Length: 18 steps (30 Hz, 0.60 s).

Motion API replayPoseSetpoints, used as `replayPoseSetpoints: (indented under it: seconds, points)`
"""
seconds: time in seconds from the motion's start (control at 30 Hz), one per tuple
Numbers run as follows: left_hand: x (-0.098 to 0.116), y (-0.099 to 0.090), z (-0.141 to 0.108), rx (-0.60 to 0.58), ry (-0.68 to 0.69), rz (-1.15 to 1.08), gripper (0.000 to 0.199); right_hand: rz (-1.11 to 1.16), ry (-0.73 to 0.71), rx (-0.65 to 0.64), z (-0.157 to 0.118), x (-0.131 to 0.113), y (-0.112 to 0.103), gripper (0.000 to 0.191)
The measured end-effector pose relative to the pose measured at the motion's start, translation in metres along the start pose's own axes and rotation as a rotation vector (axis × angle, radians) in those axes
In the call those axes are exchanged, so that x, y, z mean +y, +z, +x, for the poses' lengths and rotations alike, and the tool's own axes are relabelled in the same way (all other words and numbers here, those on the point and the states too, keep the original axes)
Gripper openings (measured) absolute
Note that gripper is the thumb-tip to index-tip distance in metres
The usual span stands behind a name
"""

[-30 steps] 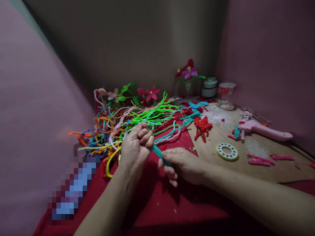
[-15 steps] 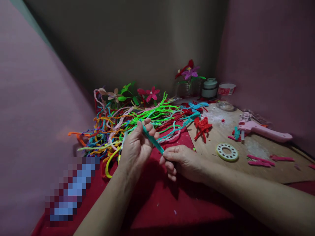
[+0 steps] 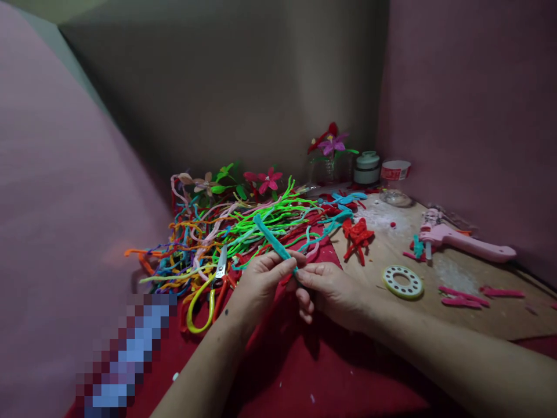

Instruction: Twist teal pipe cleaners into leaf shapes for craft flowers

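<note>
A teal fuzzy strip [image 3: 272, 237] slants up and to the left from between my two hands, its upper end free in front of the pile. My left hand [image 3: 265, 284] pinches it near its lower end. Right beside it, my right hand [image 3: 324, 287] grips the lower end between thumb and fingers. Behind the hands lies a tangled pile of coloured pipe cleaners [image 3: 256, 232], bright green on top. Scissors [image 3: 212, 302] with a yellow handle lie left of my left hand.
A wooden board [image 3: 369, 313] at the right carries a pink glue gun [image 3: 470, 242], a round disc with holes [image 3: 402, 282], red pieces [image 3: 357, 235] and pink strips [image 3: 465, 297]. Fuzzy flowers [image 3: 268, 180], a jar [image 3: 366, 168] and a plastic cup [image 3: 395, 173] stand behind.
My left hand has slid down the teal strip to beside my right hand, baring the strip's upper part. The scissors show more fully now. The view has tilted slightly upward.
</note>
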<state>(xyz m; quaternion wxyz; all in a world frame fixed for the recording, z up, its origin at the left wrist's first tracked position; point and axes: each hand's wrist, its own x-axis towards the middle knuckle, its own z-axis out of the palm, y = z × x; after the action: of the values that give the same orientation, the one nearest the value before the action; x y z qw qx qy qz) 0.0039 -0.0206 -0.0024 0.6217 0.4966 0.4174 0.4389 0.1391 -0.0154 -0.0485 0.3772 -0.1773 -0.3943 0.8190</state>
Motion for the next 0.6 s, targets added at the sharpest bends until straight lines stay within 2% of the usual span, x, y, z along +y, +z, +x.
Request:
replayPoseSetpoints:
  seconds: [0.17, 0.43, 0.6]
  points:
    - [-0.005, -0.003, 0.002, 0.092, 0.025, 0.120, 0.024, -0.060, 0.015, 0.020, 0.001, -0.003, 0.001, 0.021]
    - [-0.005, -0.003, 0.003, 0.183, 0.043, 0.169, 0.028, -0.262, -0.006, 0.186, -0.003, -0.013, 0.009, 0.016]
    - [-0.009, -0.001, 0.004, 0.205, 0.030, 0.038, 0.028, -0.288, -0.023, 0.229, -0.001, -0.010, 0.008, 0.018]
